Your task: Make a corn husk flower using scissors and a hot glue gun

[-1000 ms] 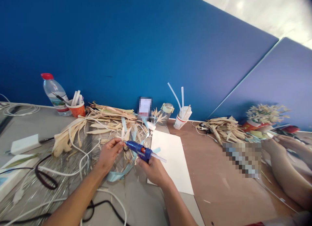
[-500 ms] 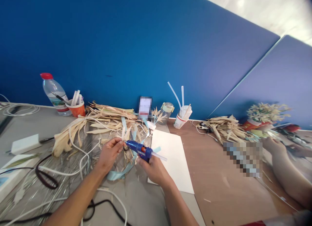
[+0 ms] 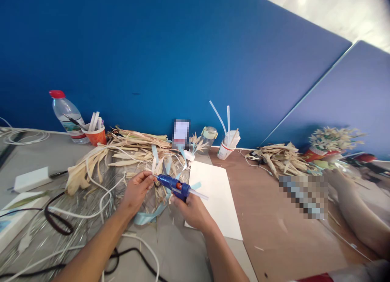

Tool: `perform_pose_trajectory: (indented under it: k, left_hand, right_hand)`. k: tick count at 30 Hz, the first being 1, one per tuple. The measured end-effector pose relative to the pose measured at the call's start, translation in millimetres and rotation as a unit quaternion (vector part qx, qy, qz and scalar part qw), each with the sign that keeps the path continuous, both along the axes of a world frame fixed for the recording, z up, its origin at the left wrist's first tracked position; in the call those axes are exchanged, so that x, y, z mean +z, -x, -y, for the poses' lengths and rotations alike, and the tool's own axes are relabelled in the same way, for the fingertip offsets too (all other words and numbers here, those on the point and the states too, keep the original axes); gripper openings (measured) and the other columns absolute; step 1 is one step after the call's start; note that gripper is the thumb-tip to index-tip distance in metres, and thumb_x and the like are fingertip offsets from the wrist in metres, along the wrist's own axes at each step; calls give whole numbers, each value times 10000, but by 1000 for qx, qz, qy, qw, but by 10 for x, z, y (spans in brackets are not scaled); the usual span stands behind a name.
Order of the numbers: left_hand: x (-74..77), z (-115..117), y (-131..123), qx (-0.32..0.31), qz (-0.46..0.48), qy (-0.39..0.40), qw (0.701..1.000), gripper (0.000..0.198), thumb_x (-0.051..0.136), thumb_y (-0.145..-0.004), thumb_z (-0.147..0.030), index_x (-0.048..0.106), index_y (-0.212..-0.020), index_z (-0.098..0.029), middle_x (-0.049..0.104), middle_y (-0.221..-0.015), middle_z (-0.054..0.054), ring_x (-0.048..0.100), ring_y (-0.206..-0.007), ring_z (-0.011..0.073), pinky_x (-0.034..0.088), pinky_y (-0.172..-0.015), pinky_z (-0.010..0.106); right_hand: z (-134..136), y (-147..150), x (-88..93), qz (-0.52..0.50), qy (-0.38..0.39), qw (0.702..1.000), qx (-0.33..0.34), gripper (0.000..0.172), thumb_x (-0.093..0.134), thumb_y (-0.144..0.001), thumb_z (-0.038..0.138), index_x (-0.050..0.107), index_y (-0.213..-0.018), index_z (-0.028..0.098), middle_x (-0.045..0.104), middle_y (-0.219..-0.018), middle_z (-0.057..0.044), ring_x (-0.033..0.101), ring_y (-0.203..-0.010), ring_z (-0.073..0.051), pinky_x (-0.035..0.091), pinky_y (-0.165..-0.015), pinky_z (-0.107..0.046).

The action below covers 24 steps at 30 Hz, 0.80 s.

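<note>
A blue hot glue gun (image 3: 170, 184) is gripped in my right hand (image 3: 192, 209), its nozzle pointing left and a clear glue stick (image 3: 198, 193) sticking out of its back end. My left hand (image 3: 138, 188) is closed in a pinch at the nozzle tip, on a small pale strip of dried husk (image 3: 154, 168). The tip and the strip meet at my fingers; whether they touch I cannot tell. Beneath and behind lie dried corn husks (image 3: 138, 160) and a light blue ribbon (image 3: 149, 217).
White cables (image 3: 106, 201) and a dark cord (image 3: 140, 253) cross the left side. A white sheet (image 3: 216, 201) lies right of the glue gun. Behind stand a bottle (image 3: 68, 115), an orange cup (image 3: 95, 136) and a straw-filled cup (image 3: 226, 150). A co-worker's arm (image 3: 356, 209) reaches in at right.
My hands and the glue gun have hardly moved. At the far right, the co-worker's arm has shifted slightly, and their other hand is less distinct.
</note>
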<state>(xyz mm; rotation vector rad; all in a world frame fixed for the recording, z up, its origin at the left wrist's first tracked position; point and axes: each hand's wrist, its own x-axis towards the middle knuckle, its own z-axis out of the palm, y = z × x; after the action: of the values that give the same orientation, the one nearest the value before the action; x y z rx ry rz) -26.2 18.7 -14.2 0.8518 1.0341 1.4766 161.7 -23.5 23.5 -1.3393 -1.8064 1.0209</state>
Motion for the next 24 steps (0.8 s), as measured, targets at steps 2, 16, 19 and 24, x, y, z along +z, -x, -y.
perform_pose_trajectory:
  k: [2, 16, 19, 24]
  left_hand:
    - [0, 0, -1, 4, -1, 1, 1000, 235, 777, -582, -304, 624, -685, -157, 579, -557, -35, 421, -487, 76, 316, -475, 208]
    - [-21, -17, 14, -4, 2, 1, 1000, 229, 760, -589, -316, 628, -691, -158, 628, -626, 2, 426, -488, 78, 332, -486, 221]
    - [-27, -19, 9, -5, 15, -1, 1000, 223, 759, -593, -306, 631, -700, -158, 627, -628, -1, 420, -493, 75, 323, -487, 216]
    - [12, 4, -7, -13, 3, -15, 1000, 213, 745, -605, -313, 625, -697, -163, 616, -628, -14, 413, -496, 78, 321, -499, 220]
  right_hand:
    - [3, 3, 0, 1, 1, 1000, -3, 150, 532, -792, 290, 606, -814, 163, 578, -744, -15, 526, -696, -172, 407, -639, -274]
    - [-19, -72, 84, -227, 72, 971, 12, 239, 579, -775, 370, 603, -881, 156, 608, -748, -30, 539, -649, -144, 422, -627, -272]
    - [-17, -175, 96, -246, 84, 965, -37, 327, 613, -746, 470, 603, -792, 146, 587, -694, -32, 485, -591, -122, 370, -533, -243]
    - [19, -397, 77, -299, 111, 945, -70, 376, 597, -763, 519, 582, -737, 144, 567, -659, -31, 486, -587, -119, 345, -497, -232]
